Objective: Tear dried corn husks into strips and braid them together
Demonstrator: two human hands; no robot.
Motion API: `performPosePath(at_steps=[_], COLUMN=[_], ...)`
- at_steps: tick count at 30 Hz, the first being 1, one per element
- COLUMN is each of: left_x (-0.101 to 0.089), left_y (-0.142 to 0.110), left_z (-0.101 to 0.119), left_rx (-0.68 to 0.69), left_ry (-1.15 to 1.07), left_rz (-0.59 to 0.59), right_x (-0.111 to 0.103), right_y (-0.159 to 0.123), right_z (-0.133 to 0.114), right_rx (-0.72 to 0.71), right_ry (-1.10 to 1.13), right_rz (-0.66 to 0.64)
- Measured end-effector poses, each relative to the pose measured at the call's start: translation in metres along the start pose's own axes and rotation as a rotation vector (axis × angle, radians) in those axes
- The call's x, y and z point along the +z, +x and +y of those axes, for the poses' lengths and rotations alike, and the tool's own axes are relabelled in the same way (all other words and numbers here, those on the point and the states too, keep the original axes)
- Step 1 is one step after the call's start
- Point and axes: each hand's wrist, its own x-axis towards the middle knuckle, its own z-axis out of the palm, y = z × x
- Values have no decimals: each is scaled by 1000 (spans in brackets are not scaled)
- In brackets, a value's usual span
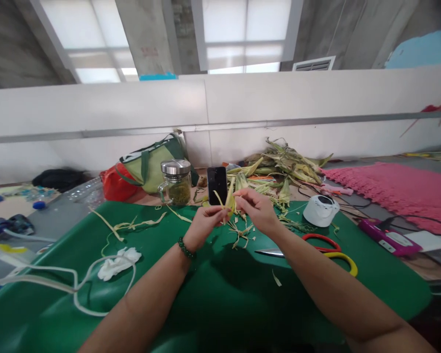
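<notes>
The left hand [210, 216] and right hand [257, 208] both pinch a yellow corn husk [230, 195]. Scissors [316, 249] lie to the right.

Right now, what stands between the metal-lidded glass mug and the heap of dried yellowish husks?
In the head view, an upright black rectangular phone, with a small brown item on the mug's side; held yellow husk strips overlap its bottom.

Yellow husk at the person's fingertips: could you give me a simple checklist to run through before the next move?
1. Left hand gripping the yellow husk: ok, pinched in its fingers.
2. Right hand gripping it too: cannot tell; too small to see.
3. Scissors away from both hands: ok, lying by the right forearm.
4. White cord away from both hands: ok, off to the left.
5. Glass jar closed: ok, lid on.
</notes>
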Motion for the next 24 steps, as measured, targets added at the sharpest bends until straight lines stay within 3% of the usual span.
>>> performPosePath(at_steps=[4, 10, 17, 20, 24], left_x=[-2, 4, -8, -16, -18], left_y=[3, 1, 7, 9, 8], left_z=[-1, -1, 1, 3, 6], left_rx=[-86, 53, -11, -22, -3], left_ry=[-226, -150, -109, -67, -18], left_rz=[152, 66, 69, 45, -70], right_x=[6, 15, 10, 6, -1], right_y=[-1, -7, -10, -7, 0], right_z=[6, 8, 5, 5, 7], right_rx=[37, 22, -182, -128, -24], right_ry=[-240, -133, -357, -295, -205], right_rz=[-198, -336, -309, -317, -295])
